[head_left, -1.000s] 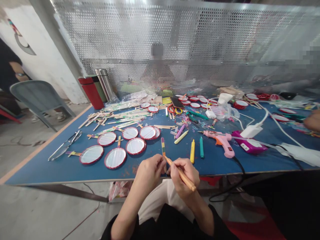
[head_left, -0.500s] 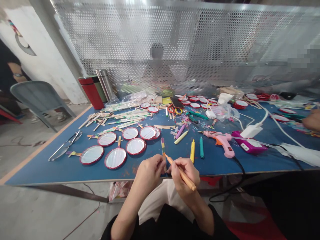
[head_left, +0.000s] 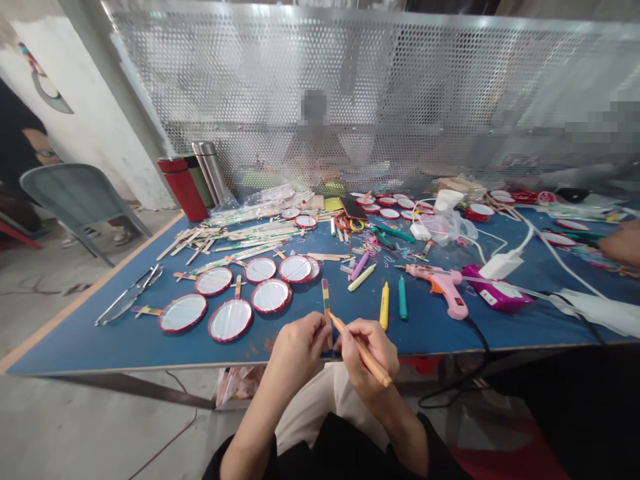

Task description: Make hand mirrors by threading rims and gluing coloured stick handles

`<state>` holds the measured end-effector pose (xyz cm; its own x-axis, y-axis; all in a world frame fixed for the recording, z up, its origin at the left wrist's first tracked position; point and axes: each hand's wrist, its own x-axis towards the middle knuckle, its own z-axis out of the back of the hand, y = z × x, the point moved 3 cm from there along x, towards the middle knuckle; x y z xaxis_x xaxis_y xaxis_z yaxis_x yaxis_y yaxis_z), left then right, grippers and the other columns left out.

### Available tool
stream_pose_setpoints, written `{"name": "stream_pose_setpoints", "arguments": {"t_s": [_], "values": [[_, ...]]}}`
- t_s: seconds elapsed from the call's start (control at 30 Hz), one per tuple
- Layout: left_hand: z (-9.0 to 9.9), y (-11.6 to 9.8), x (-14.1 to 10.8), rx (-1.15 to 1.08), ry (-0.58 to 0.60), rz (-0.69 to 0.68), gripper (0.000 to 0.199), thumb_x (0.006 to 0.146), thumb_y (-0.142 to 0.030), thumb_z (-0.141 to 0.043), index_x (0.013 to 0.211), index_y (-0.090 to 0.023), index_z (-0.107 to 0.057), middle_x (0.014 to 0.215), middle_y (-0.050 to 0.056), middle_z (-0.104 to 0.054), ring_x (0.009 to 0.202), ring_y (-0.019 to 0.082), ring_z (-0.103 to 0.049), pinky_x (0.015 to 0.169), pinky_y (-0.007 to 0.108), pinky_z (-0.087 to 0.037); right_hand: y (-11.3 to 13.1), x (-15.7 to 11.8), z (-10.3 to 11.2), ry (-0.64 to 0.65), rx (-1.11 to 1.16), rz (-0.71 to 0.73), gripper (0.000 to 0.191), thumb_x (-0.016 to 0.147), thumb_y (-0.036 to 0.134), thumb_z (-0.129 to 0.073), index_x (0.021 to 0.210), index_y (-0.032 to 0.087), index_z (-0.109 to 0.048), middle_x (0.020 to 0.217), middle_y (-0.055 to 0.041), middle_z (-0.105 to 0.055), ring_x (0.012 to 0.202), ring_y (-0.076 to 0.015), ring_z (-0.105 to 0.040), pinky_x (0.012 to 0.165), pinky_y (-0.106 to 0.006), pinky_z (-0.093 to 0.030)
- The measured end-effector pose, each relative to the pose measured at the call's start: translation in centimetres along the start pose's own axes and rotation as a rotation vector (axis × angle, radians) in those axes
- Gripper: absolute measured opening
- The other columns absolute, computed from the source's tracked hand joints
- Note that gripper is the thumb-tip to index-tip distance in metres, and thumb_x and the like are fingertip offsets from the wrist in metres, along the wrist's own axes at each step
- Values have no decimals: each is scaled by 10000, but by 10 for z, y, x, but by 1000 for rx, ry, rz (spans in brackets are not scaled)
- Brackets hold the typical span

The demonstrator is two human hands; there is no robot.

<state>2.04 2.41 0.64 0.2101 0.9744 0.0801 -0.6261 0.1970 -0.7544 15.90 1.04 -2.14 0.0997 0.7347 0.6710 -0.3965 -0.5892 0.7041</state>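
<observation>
My left hand [head_left: 301,339] is closed on the lower part of a wooden craft stick [head_left: 326,300], which has purple, yellow and green bands near its top. An orange marker [head_left: 367,353] is gripped in my right hand [head_left: 373,350], its tip touching the stick just above my left fingers. Right of the stick lie a yellow marker [head_left: 385,305] and a teal marker [head_left: 403,298]. Farther back are a purple marker [head_left: 359,266] and a pale yellow-green one [head_left: 362,277]. Several round red-rimmed discs [head_left: 231,320], some with stick handles, lie to the left.
A pink glue gun [head_left: 440,283] and a purple box [head_left: 500,291] with white cables lie at the right. Loose sticks [head_left: 195,241] and metal tongs [head_left: 129,295] are at the left, below a red bottle [head_left: 183,189]. Another person's hand [head_left: 623,243] is at the far right.
Both hands keep their holds, with the marker tip still at the stick. The view has shifted very slightly, and little else differs.
</observation>
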Motion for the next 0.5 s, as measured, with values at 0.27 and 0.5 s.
{"name": "stream_pose_setpoints", "arguments": {"t_s": [0.27, 0.5], "values": [[0, 1, 0, 17, -12, -7, 262, 906, -293, -394, 676, -208, -486, 619, -13, -582, 570, 133, -531, 567, 224, -347, 4, 2, 0, 13, -30, -15, 39, 853, 209, -542, 818, 222, -533, 647, 9, -620, 549, -142, -612, 517, -241, -489], [1, 0, -1, 9, -12, -1, 272, 913, -296, -388, 684, -205, -503, 624, -9, -599, 572, 134, -541, 567, 224, -353, 3, 0, 0, 36, -49, 1, 19, 846, 207, -549, 839, 225, -547, 680, -2, -649, 591, -153, -636, 558, -256, -511]]}}
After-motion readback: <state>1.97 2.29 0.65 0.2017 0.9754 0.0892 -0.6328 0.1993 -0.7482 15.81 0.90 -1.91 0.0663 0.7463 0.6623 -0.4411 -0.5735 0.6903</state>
